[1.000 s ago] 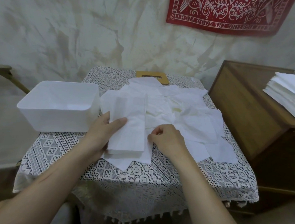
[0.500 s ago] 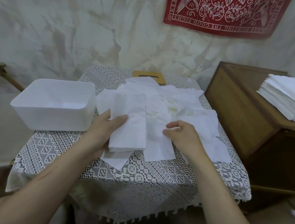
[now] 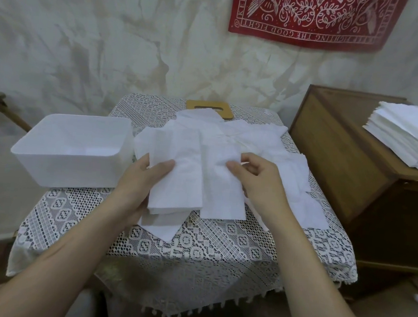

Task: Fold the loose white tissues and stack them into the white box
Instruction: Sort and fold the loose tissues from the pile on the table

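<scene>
A small pile of folded white tissues (image 3: 178, 188) lies near the table's front middle. My left hand (image 3: 141, 178) holds its left edge, thumb on top. Just to the right, my right hand (image 3: 259, 177) pinches a folded tissue (image 3: 222, 184) between thumb and fingers and holds it beside the pile. Behind them, several loose white tissues (image 3: 249, 141) are spread over the table. The white box (image 3: 76, 153) stands open at the left; I cannot make out tissues inside it.
A lace cloth covers the small table (image 3: 195, 252). A wooden lid with a slot (image 3: 209, 108) lies at the back edge. A wooden cabinet (image 3: 348, 156) at the right carries a tall stack of flat tissues (image 3: 404, 138). The wall is close behind.
My right hand has lifted off the table, taken a tissue from the loose heap and drawn it left, next to the folded pile. My left hand has stayed on the pile.
</scene>
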The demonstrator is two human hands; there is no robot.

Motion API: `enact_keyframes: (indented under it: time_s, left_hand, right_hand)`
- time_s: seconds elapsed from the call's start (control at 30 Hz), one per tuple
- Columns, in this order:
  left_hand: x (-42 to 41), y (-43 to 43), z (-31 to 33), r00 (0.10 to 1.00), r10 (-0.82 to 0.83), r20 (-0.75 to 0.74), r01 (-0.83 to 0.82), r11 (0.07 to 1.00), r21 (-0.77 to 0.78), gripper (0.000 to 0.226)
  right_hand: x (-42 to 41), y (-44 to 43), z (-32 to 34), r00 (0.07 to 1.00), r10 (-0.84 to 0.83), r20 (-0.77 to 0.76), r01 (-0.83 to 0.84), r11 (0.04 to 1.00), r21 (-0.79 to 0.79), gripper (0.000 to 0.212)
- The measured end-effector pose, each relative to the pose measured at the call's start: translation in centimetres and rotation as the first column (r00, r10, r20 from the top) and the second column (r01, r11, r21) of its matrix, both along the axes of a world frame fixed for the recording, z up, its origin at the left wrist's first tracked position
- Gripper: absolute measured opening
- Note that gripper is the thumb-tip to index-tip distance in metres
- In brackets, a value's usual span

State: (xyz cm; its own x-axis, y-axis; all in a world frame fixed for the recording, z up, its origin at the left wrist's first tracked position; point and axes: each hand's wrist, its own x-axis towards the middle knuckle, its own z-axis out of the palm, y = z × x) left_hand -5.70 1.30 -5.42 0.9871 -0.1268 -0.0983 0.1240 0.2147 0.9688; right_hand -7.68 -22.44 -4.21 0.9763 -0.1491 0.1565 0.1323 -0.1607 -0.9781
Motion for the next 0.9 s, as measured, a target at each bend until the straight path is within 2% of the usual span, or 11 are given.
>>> enact_keyframes:
  time_s: [0.03, 0.13, 0.17, 0.27, 0.33, 0.4, 0.5, 0.6, 0.67, 0.8, 0.9]
  left_hand:
    - [0.0, 0.1, 0.0, 1.000, -0.002, 0.002, 0.002, 1.000, -0.002, 0.032]
    - [-0.2, 0.0, 0.1, 1.000, -0.021, 0.006, 0.021, 1.000, 0.001, 0.027]
    - [-0.2, 0.0, 0.2, 1.000, -0.026, 0.004, 0.026, 1.000, -0.002, 0.026]
    - [-0.3, 0.0, 0.3, 0.999, -0.039, -0.010, 0.039, 0.999, -0.020, 0.028]
    - [-0.3, -0.1, 0.3, 0.999, -0.045, -0.022, 0.045, 0.999, -0.029, 0.029]
    - [-0.2, -0.1, 0.2, 0.999, -0.033, -0.039, 0.031, 0.998, -0.046, 0.029]
    - [-0.1, -0.1, 0.1, 0.998, -0.025, -0.055, 0.022, 0.998, -0.057, 0.028]
    - [-0.1, -0.1, 0.1, 0.998, -0.024, -0.054, 0.022, 0.999, -0.044, 0.029]
    - [-0.1, -0.3, 0.1, 0.999, -0.029, -0.045, 0.028, 0.999, -0.033, 0.028]
    - [-0.4, -0.7, 0.2, 0.997, -0.067, -0.037, 0.067, 0.998, -0.002, 0.030]
    - [-0.8, -1.2, 0.2, 0.994, -0.099, -0.036, 0.099, 0.995, 0.005, 0.031]
  right_hand:
    - [0.2, -0.3, -0.4, 0.998, -0.046, -0.035, 0.045, 0.999, -0.028, 0.011]
    - [0.4, -0.8, -1.4, 0.966, -0.207, -0.154, 0.116, 0.883, -0.455, 0.027]
    - [0.3, -0.7, -1.5, 0.957, -0.233, -0.172, 0.114, 0.849, -0.516, 0.027]
    - [0.0, -0.4, -1.1, 0.962, -0.224, -0.158, 0.100, 0.823, -0.558, 0.027]
    - [-0.2, -0.2, -0.6, 0.967, -0.241, -0.082, 0.149, 0.798, -0.584, 0.039]
    - [-0.3, -0.5, -0.2, 0.973, -0.228, -0.023, 0.190, 0.860, -0.474, 0.046]
    - [-0.5, -1.5, 0.7, 0.988, -0.145, -0.056, 0.139, 0.985, -0.099, 0.035]
    - [-1.4, -1.9, 1.7, 0.985, 0.006, -0.171, 0.022, 0.987, 0.162, 0.018]
    - [-1.7, -1.6, 2.2, 0.976, 0.113, -0.186, -0.055, 0.955, 0.291, 0.014]
    - [-1.5, 0.5, 1.9, 0.969, 0.194, -0.154, -0.129, 0.925, 0.358, 0.013]
    - [-1.2, 2.3, 1.1, 0.984, 0.098, -0.149, -0.068, 0.978, 0.197, 0.011]
